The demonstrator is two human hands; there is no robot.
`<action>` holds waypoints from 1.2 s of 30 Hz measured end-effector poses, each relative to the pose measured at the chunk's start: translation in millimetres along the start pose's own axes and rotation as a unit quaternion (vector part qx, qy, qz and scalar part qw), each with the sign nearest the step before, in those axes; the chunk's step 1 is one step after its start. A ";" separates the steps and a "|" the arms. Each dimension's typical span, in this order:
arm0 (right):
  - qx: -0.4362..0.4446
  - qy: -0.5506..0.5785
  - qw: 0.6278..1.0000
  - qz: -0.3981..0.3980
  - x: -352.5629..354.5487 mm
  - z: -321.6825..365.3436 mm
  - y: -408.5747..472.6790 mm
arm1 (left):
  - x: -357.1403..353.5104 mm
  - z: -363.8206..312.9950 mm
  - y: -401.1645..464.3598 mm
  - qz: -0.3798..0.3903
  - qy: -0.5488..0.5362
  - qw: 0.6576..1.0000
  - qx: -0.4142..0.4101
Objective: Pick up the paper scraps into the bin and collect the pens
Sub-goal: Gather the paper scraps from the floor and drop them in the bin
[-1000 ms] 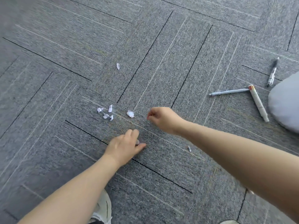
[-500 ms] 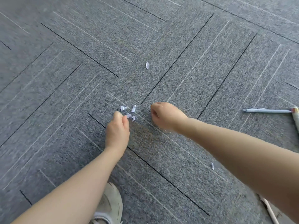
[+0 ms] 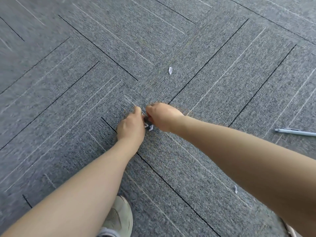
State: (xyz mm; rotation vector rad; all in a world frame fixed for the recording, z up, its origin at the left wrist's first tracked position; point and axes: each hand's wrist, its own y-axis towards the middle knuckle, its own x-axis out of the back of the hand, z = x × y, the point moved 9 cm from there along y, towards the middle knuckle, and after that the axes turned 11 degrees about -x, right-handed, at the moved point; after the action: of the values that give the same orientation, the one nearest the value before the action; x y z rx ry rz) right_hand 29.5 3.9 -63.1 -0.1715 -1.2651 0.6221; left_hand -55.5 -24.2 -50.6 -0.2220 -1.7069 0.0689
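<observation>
Low on the left a pale shoe (image 3: 118, 218) is planted on the grey carpet (image 3: 68, 82), the person bent over it. The left hand (image 3: 131, 125) and right hand (image 3: 162, 117) meet knuckle to knuckle over a small cluster of scraps (image 3: 149, 126), fingers curled down, apparently to herd the bits together; whether either actually pinches paper, I cannot tell. One scrap (image 3: 170, 70) lies beyond them, another (image 3: 235, 189) by the right forearm. A pen (image 3: 295, 132) waits far right. No bin shows.

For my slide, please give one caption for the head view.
Both hands, left hand and right hand, gather paper scraps on grey carpet; a pen lies nearby.
</observation>
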 end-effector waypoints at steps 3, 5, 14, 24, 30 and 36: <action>-0.039 0.128 0.991 0.001 8.6 -12.6 -4.3 | 4.5 4.7 -0.1 -0.020 -0.064 0.998 0.019; -0.082 0.308 0.947 0.041 6.2 -31.1 -12.4 | 11.0 12.7 -5.8 -0.058 -0.158 0.985 0.040; -0.117 0.540 0.824 0.124 -17.8 -33.1 -38.3 | -21.5 24.9 -35.7 -0.062 -0.713 0.662 0.224; 0.014 0.028 0.999 -0.017 -5.7 2.0 -38.4 | -23.0 27.2 -37.6 -0.042 -0.730 0.649 0.210; -0.128 0.427 0.894 0.036 1.1 -57.3 -49.4 | -23.0 20.6 -31.8 -0.020 -0.712 0.679 0.177; -0.127 0.292 0.948 -0.034 10.3 -94.1 -67.6 | -21.7 10.3 -26.7 0.009 -0.707 0.688 0.162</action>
State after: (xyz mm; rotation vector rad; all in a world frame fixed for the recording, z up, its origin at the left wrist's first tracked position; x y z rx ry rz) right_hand 141.3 -26.4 -53.5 -0.4868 -0.7649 0.3081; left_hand -65.6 -53.5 -68.7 0.1748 -3.1940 0.7138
